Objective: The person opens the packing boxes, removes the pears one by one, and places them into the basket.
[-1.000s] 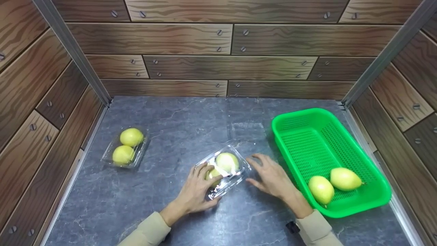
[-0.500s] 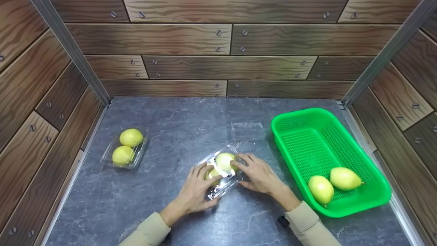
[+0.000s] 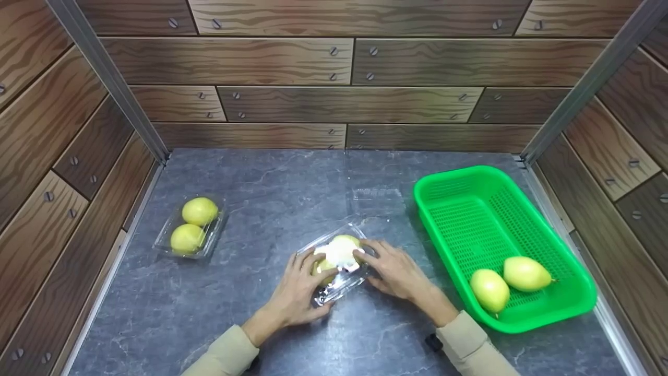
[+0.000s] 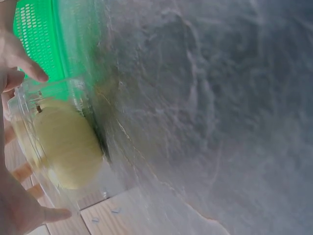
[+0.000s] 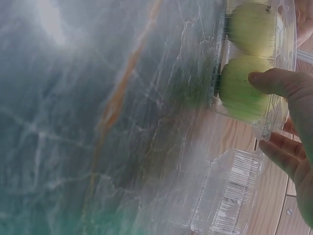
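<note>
Evidently the step in hand is pressing the lid down on the middle box over its two pears. The left hand, at 8 o'clock, curls its fingers over the lid with the thumb by the near corner; the right hand, at 3 o'clock, grips the other end between thumb and fingers. Fingers and glare hide whether the edge is fastened.

To do it well, the left should steady the box on the bench while the right pinches lid and base together along the edge, rather than pushing on the crown, where pressure could bruise the fruit. Such thin plastic probably flexes, so one corner may spring up as another goes down; a slow pass from 3 o'clock to 12, then back to 6, should guard against that.

Compared with a second ago, the main change is the right hand: then its fingers spread beside the box's 3 o'clock end, now they are on it. The left keeps its place, and glare covers more of the farther pear. The full box towards 10 o'clock, empty box at 1 and basket at 3, with its loose pears, look unmoved.
</note>
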A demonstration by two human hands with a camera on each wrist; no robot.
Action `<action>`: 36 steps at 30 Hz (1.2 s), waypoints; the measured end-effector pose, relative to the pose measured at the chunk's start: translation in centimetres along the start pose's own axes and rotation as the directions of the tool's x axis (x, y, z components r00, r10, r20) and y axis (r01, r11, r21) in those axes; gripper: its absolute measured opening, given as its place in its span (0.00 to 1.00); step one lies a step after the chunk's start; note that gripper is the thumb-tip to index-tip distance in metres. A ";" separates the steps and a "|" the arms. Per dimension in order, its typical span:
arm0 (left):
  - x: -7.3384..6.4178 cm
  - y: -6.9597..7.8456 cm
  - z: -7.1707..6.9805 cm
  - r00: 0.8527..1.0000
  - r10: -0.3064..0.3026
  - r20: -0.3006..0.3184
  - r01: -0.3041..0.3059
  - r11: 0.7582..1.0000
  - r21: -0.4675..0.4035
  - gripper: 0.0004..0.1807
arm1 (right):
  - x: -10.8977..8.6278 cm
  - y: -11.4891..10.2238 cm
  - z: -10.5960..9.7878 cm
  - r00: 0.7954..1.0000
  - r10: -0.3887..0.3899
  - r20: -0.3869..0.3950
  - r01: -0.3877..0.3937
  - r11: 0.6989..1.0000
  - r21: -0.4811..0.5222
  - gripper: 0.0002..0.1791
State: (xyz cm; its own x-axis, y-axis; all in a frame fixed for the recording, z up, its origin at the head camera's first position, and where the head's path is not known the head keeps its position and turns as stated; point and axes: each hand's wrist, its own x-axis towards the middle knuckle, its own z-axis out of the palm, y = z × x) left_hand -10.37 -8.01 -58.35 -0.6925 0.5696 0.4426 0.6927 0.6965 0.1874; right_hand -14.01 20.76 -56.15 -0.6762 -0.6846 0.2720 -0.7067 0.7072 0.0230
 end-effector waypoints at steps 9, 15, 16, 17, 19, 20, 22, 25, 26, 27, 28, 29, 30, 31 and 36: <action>-0.1 -0.4 -0.1 1.000 0.011 -0.022 -0.011 1.000 -0.002 0.37 | -0.6 -0.6 0.0 0.999 -0.010 -0.038 0.009 1.000 -0.023 0.39; -0.2 -0.5 -0.2 1.000 0.003 -0.013 -0.003 1.000 0.013 0.36 | -1.0 -0.9 -0.1 0.998 -0.010 -0.061 0.008 1.000 -0.023 0.38; -0.3 -0.6 -0.2 1.000 0.002 -0.015 -0.002 1.000 0.013 0.36 | -1.1 -1.0 -0.1 0.998 -0.009 -0.063 0.007 1.000 -0.021 0.38; -0.3 -0.6 -0.2 1.000 0.001 -0.018 -0.001 1.000 0.012 0.36 | -1.1 -1.1 -0.1 0.998 -0.007 -0.063 0.005 1.000 -0.019 0.38; -0.4 -0.7 -0.3 1.000 0.002 -0.026 -0.002 1.000 0.009 0.36 | -1.2 -1.2 -0.1 0.998 -0.001 -0.066 0.000 1.000 -0.017 0.37; -0.4 -0.8 -0.3 1.000 0.004 -0.031 -0.004 1.000 0.007 0.36 | -1.3 -1.3 -0.1 0.998 0.002 -0.069 -0.003 1.000 -0.014 0.37; -0.4 -1.0 -0.3 0.999 0.009 -0.040 -0.009 1.000 0.003 0.35 | -1.5 -1.5 -0.1 0.997 0.005 -0.079 -0.006 1.000 -0.008 0.37; -0.5 -1.2 -0.4 0.999 0.013 -0.050 -0.013 1.000 0.002 0.34 | -1.8 -1.8 0.0 0.995 0.003 -0.100 -0.002 1.000 0.002 0.36; -0.6 -1.2 -0.5 0.999 0.013 -0.053 -0.013 1.000 0.001 0.34 | -1.9 -1.9 0.0 0.994 0.001 -0.106 -0.001 1.000 0.003 0.35; -0.6 -1.3 -0.5 0.998 0.013 -0.056 -0.013 1.000 0.002 0.33 | -2.0 -2.0 0.0 0.994 -0.001 -0.112 0.001 1.000 0.004 0.35; -0.6 -1.3 -0.6 0.998 0.012 -0.058 -0.012 1.000 0.002 0.33 | -2.0 -2.1 0.0 0.993 -0.001 -0.115 0.001 1.000 0.003 0.34; -0.6 -1.4 -0.6 0.998 0.011 -0.059 -0.011 1.000 0.003 0.33 | -2.1 -2.2 0.0 0.993 0.000 -0.117 0.000 1.000 0.003 0.34; -0.6 -1.4 -0.6 0.998 0.009 -0.059 -0.009 1.000 0.004 0.33 | -2.2 -2.3 0.0 0.993 0.000 -0.119 0.000 1.000 0.002 0.33; -0.6 -1.5 -0.7 0.998 0.008 -0.058 -0.008 1.000 0.008 0.32 | -2.2 -2.4 0.0 0.993 0.001 -0.119 -0.001 1.000 0.002 0.33; -0.5 -1.6 -0.9 0.999 -0.003 -0.045 0.003 1.000 0.015 0.31 | -2.5 -2.8 0.0 0.991 -0.002 -0.135 0.003 1.000 0.007 0.29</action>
State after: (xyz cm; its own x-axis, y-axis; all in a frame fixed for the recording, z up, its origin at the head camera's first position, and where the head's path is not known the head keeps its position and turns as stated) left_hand -10.95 -9.84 -58.10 -0.6846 0.5478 0.4809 0.6873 0.7049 0.1754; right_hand -10.35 20.44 -56.90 -0.6405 -0.6562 0.3990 -0.7104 0.7036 0.0170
